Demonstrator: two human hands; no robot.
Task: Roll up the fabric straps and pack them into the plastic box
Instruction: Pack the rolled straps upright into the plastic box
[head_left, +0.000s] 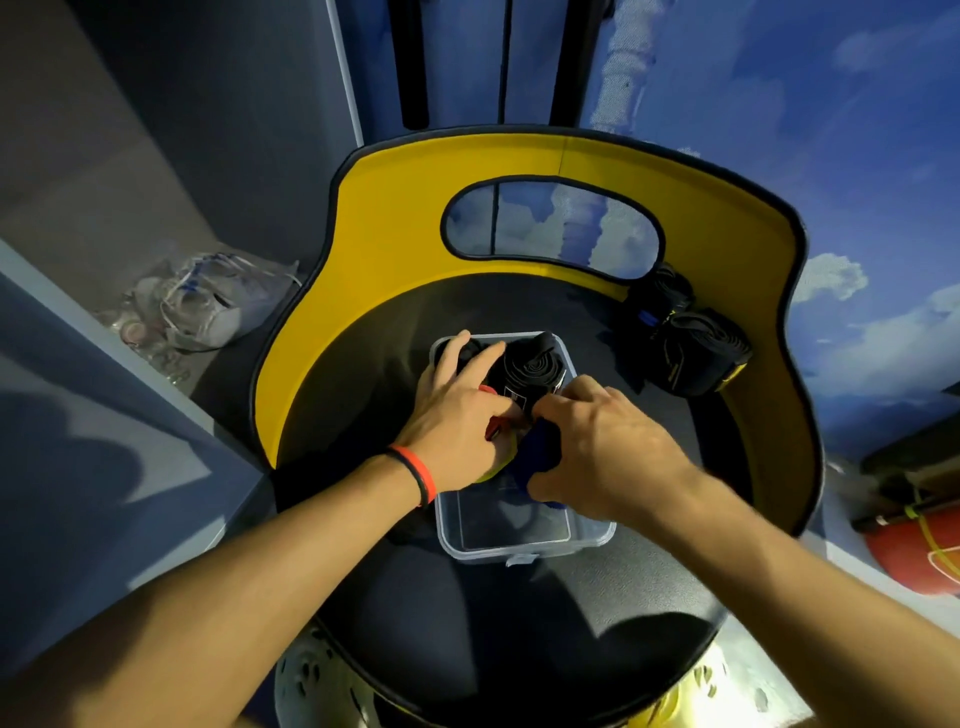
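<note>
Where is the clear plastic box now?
Head view: the clear plastic box sits centred on the black seat, beneath the left hand and the right hand, which grips a blue strap.

Dim bluish light, hard shadows, soft focus, fisheye-bent edges.

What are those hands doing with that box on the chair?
A person is packing rolled fabric straps into a clear plastic box on a chair seat. The right hand grips a blue strap roll over the box. The left hand reaches in beside a black roll already at the far end. Spare rolls wait by the yellow backrest.
</note>
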